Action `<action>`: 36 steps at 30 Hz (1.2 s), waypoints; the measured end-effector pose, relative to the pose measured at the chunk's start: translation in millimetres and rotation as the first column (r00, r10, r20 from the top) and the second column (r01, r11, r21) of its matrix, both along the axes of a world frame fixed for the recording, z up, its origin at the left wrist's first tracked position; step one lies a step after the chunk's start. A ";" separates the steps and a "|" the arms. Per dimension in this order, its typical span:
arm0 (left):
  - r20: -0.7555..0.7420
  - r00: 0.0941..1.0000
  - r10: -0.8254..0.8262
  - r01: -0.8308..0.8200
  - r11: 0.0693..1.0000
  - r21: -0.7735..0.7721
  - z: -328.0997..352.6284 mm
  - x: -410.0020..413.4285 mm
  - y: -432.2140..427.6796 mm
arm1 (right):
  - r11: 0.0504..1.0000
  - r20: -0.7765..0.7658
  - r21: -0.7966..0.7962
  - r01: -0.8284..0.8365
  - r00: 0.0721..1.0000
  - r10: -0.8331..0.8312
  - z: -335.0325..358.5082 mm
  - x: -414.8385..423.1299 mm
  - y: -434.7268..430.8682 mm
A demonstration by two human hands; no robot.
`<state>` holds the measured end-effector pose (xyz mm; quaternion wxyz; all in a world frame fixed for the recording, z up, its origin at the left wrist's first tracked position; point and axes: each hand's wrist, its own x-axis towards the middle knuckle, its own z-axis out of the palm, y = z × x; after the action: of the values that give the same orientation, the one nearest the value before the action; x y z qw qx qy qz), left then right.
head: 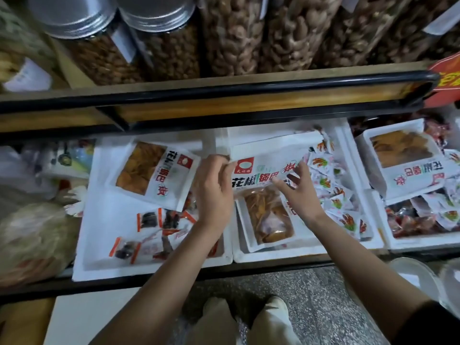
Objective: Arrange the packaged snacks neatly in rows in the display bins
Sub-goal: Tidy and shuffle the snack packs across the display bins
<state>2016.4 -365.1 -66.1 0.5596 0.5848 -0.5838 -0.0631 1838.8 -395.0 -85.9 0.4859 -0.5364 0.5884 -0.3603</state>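
Observation:
Three white foam bins stand in a row on the low shelf. In the middle bin (278, 255) a large white snack bag (261, 165) with red print stands tilted; my left hand (214, 185) grips its left edge and my right hand (298, 192) pinches its right side. A second bag of the same kind (268, 220) lies flat below it. Small white sachets (331, 185) fill the right half of that bin. The left bin (104, 245) holds one large bag (154, 173) and small orange-edged packets (159, 220). In the right bin (423, 241) lies another large bag (413, 160), upside down.
Above the bins a black-edged shelf rail (224, 93) juts out, with jars and bags of nuts (231, 36) behind it. A red sign (445, 80) hangs at the right. Bagged goods (29, 235) lie at the left. Grey floor and my shoes (249, 317) are below.

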 end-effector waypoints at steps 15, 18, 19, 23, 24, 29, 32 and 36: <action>-0.283 0.912 0.298 -0.193 0.918 0.346 -38.9 123.3 86.8 | 0.935 0.074 0.238 -0.262 0.965 0.251 -37.1 134.6 48.6; -0.366 0.886 0.286 -0.148 0.920 0.363 -42.2 130.8 87.3 | 0.916 0.037 0.300 -0.265 0.963 0.266 -51.1 135.2 44.5; -0.409 0.867 0.284 -0.124 0.919 0.375 -41.5 133.0 85.3 | 0.911 0.024 0.304 -0.277 0.959 0.283 -53.6 133.2 43.8; -0.565 0.767 0.304 -0.026 0.895 0.446 -41.2 139.8 68.2 | 0.954 -0.091 0.150 -0.260 0.957 0.275 -44.3 122.6 44.3; -0.583 0.752 0.308 -0.005 0.887 0.462 -41.4 139.4 62.4 | 0.970 -0.134 0.095 -0.226 0.962 0.237 -41.1 119.4 43.8; -0.590 0.772 0.237 0.103 0.869 0.484 -40.7 139.1 20.8 | 0.996 -0.308 -0.093 -0.011 0.951 -0.018 -34.7 109.6 28.4; -0.443 0.887 0.131 0.139 0.838 0.528 -44.4 149.4 -7.9 | 0.993 -0.339 -0.099 0.072 0.935 -0.101 -39.2 116.5 16.0; -0.358 0.933 0.040 0.184 0.800 0.571 -61.2 171.5 -24.2 | 0.989 -0.322 -0.108 0.101 0.938 -0.131 -42.2 128.6 -0.7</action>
<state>2188.0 -389.3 -127.3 0.4397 0.6867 -0.4466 -0.3684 1967.4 -395.7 -128.2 0.3346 -0.5746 0.6749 -0.3200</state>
